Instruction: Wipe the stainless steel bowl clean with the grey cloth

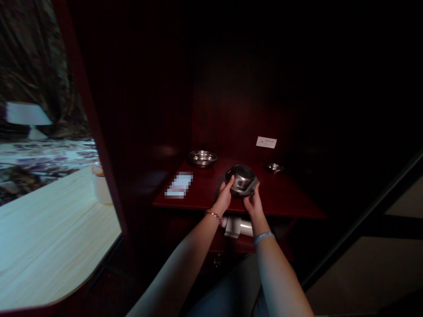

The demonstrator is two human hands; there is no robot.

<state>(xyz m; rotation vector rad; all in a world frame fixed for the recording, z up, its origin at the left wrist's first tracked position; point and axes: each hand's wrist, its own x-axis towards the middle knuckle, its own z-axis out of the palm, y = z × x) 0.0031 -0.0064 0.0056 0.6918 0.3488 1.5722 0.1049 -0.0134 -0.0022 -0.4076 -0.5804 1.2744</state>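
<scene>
Metal bowl [242, 176] is in the centre of the frame, slightly to the right and below the middle, and it seems turned with its bottom upward. The left hand [225, 197] holds it at the left side: the thumb lies on the outer wall, and the other fingers are hidden behind it. The right hand [254, 201] has its fingers closed on a grey cloth [251, 188], which is pressed against the right edge of the bowl. Both hands are in front of the dark red shelf [201, 191]; whether the bowl touches this shelf, I cannot tell. Shallow metal dish [202, 159] stands at the left rear of the shelf, and a smaller metal dish [275, 168] at the right rear. White wall socket [266, 142] is above, right of centre
</scene>
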